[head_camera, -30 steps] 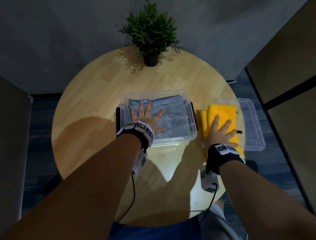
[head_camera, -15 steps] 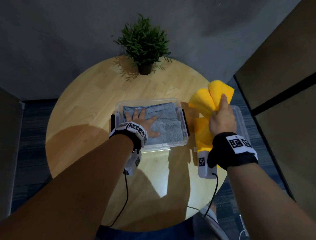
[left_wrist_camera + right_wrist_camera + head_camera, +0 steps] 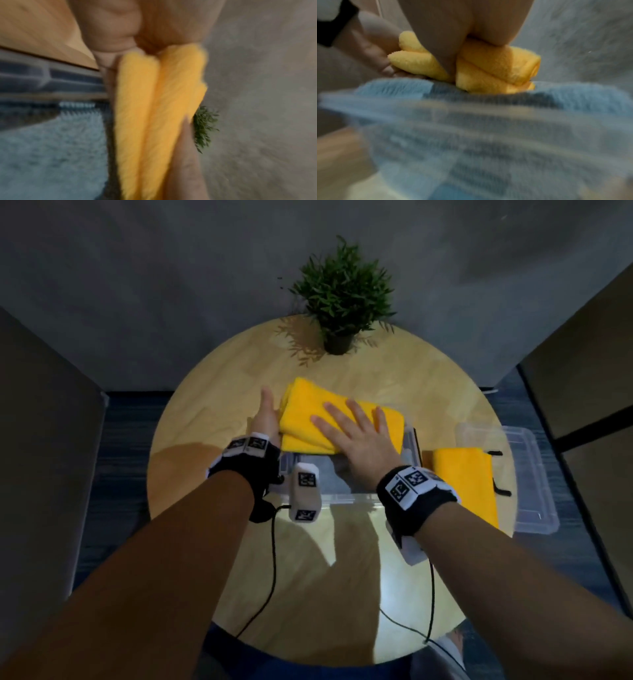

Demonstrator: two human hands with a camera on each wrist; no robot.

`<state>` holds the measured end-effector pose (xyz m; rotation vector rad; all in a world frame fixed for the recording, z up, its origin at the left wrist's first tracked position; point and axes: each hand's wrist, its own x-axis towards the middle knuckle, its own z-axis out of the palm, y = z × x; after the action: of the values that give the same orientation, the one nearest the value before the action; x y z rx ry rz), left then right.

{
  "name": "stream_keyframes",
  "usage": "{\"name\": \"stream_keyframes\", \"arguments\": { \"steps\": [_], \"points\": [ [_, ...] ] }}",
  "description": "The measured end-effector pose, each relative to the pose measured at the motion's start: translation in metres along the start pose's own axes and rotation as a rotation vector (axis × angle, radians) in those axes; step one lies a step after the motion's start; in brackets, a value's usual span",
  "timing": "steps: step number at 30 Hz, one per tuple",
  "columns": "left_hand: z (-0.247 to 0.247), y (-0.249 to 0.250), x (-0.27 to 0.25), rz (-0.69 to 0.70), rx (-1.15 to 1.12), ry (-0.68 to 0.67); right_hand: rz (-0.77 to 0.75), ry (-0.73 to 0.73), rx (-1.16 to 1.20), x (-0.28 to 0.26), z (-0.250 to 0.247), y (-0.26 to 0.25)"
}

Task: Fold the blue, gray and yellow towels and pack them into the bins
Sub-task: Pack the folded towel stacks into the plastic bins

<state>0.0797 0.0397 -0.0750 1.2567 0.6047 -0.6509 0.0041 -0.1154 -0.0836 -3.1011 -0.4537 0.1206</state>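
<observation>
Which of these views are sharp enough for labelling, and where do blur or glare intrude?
Head view: sharp, dim room, glare patch on the round wooden table. Left wrist view: folded yellow towel softly blurred. Right wrist view: clear plastic bin heavily smeared.

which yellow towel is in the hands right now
The folded yellow towel over the clear bin, between left hand and right hand; the other yellow towel lies untouched.

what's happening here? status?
A person is packing folded towels. Both hands hold a folded yellow towel over the clear bin, which already holds blue-gray towels: the right hand lies flat on top, the left hand steadies its left end. It is not down in the bin yet. A second yellow towel lies on the bin lid to the right.
</observation>
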Motion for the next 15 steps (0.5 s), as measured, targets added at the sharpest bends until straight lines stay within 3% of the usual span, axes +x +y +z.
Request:
{"name": "stream_keyframes", "arguments": {
  "steps": [3, 6, 10, 12, 15],
  "points": [
    [-0.003, 0.001, -0.006, 0.023, 0.098, 0.015, -0.03, -0.071, 0.034, -0.004, 0.01, -0.006],
    [-0.001, 0.002, -0.008, 0.095, 0.179, 0.04, 0.06, -0.132, 0.336, 0.0, 0.002, 0.003],
    [-0.003, -0.001, -0.002, 0.048, 0.177, 0.082, 0.242, 0.082, 0.789, 0.004, -0.011, 0.015],
    [-0.009, -0.008, 0.018, 0.056, 0.214, 0.143, 0.349, 0.059, 0.928, 0.006, -0.015, 0.021],
    [-0.002, 0.002, -0.001, 0.08, 0.346, 0.149, 0.536, 0.118, 1.194, 0.011, -0.022, 0.031]
  ]
}}
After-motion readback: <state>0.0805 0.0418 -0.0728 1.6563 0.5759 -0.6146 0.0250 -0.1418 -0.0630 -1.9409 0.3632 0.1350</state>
